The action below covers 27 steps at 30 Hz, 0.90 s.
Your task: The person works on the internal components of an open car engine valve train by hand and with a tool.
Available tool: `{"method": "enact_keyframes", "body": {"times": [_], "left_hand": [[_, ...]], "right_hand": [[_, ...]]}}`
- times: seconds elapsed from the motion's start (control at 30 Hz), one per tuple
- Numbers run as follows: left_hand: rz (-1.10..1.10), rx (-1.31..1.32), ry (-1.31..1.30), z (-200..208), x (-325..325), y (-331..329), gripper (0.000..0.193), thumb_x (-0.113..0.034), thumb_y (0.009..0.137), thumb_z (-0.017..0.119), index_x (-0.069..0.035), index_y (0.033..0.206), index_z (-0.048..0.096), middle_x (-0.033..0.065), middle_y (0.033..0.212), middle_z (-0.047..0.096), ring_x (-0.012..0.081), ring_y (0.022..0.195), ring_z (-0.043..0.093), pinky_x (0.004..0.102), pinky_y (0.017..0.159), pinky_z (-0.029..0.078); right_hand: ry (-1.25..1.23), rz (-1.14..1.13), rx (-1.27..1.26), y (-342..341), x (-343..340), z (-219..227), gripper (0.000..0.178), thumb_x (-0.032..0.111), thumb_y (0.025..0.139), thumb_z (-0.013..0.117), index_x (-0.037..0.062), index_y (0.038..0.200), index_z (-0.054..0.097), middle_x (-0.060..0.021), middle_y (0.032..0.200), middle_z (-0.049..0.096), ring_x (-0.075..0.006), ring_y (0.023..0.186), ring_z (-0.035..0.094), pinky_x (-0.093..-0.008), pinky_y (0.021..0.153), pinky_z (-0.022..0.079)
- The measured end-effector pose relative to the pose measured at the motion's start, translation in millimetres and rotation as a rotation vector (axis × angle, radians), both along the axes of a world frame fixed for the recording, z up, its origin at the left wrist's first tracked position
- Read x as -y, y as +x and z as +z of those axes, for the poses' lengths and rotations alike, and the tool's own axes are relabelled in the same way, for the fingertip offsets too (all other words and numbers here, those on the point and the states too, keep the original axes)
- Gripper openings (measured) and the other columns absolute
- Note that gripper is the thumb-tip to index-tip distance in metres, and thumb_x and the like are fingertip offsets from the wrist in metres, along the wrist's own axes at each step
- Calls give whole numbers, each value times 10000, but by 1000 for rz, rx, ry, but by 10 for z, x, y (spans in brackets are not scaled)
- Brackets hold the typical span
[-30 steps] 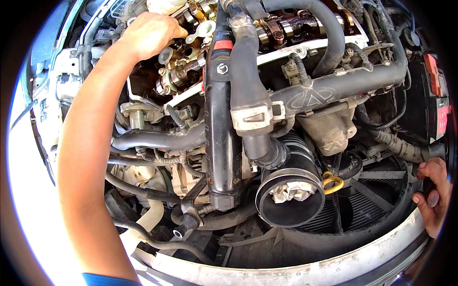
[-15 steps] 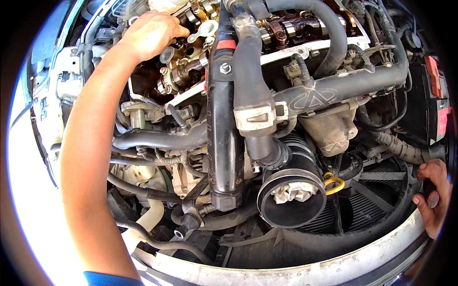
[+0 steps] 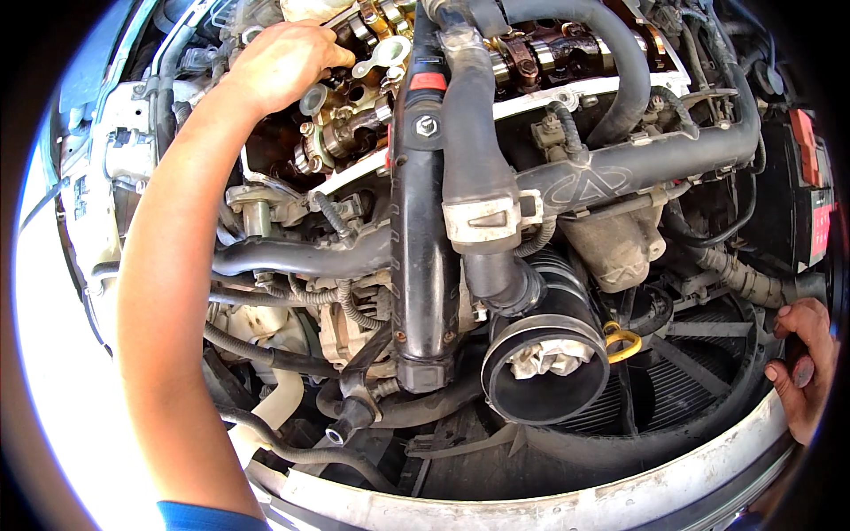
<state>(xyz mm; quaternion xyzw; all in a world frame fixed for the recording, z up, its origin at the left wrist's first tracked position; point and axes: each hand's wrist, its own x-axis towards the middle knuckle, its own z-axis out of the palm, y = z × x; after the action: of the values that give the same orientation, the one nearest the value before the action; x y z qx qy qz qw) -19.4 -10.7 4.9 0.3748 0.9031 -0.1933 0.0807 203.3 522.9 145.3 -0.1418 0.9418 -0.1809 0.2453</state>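
Well, the left hand [image 3: 288,66] bends over the engine [image 3: 345,137] at eleven o'clock, right hand [image 3: 813,341] at four; their grips I can't tell.

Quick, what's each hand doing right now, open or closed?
Left hand: bent over the open engine; its grip is hidden, so I cannot tell.
Right hand: closed around a small reddish round-ended thing.

We've got harsh bright light, blown out to white glare [image 3: 66,354] off the engine bay's [image 3: 97,212] left edge; bluish panel [image 3: 90,88] at its far left corner, scuffed pale crossmember [image 3: 549,503] along its near edge.
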Motion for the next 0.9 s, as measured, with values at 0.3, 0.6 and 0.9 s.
{"method": "enact_keyframes", "body": {"times": [0.3, 0.6, 0.9], "left_hand": [[13, -28, -51, 33, -104, 36, 349, -171, 899, 524, -215, 1154, 758, 94, 970, 692, 300, 1016, 671, 429, 867, 535], [-58, -189, 104, -58, 77, 111, 303, -203, 833, 576, -214, 1044, 793, 10, 928, 616, 200, 1094, 588, 365, 954, 399], [61, -168, 129, -107, -9, 98, 191, -268, 847, 624, -295, 863, 812, -37, 1028, 621, 199, 1132, 529, 489, 1022, 365]], "right_hand": [[-8, 316, 18, -269, 91, 104, 529, 72, 806, 826, 27, 1268, 574, -182, 1105, 686, -328, 935, 696, -415, 816, 556], [-106, 16, -165, -117, 136, -44, 526, 304, 673, 844, -35, 1005, 619, -160, 997, 634, -344, 954, 590, -446, 882, 472], [-83, 163, -416, -120, 170, 588, 476, 318, 824, 793, 11, 1101, 557, -167, 1050, 589, -328, 960, 560, -495, 887, 459]]}}
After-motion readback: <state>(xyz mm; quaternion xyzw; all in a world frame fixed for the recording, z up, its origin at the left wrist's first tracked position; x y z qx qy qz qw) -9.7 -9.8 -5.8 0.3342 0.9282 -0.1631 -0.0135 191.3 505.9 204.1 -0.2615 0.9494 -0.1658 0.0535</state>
